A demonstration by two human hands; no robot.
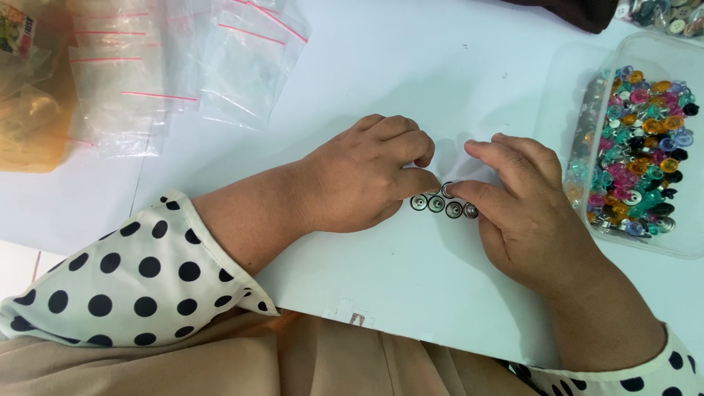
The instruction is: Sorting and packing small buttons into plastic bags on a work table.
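Both hands rest on a white table [411, 293], fingertips meeting near its middle. The left hand [359, 176] lies palm down, fingers curled together, thumb and forefinger closing toward a small silver button [446, 190]; whether they actually pinch it I cannot tell, as the fingertips hide the contact. The right hand [528, 213] comes in from the other side, its forefinger laid along a short row of four round silver buttons with dark centres [444, 206], touching the rightmost one. Its other fingers are held loosely together, slightly bent, above the table. The row runs left to right just below the fingertips, buttons side by side and touching or nearly so; the single button sits just above the row, between the two thumbs. To the right, near the right hand's knuckles, stands a clear plastic tub [682, 249] heaped with small buttons in teal, pink, orange, black and silver [638, 161]. At the far left lies a loose pile of clear zip bags with red seal strips [183, 66], beside a yellowish bag [29, 110]. Both wrists show white sleeves with black dots [132, 279]. Beige cloth [220, 367] lies below the table edge.
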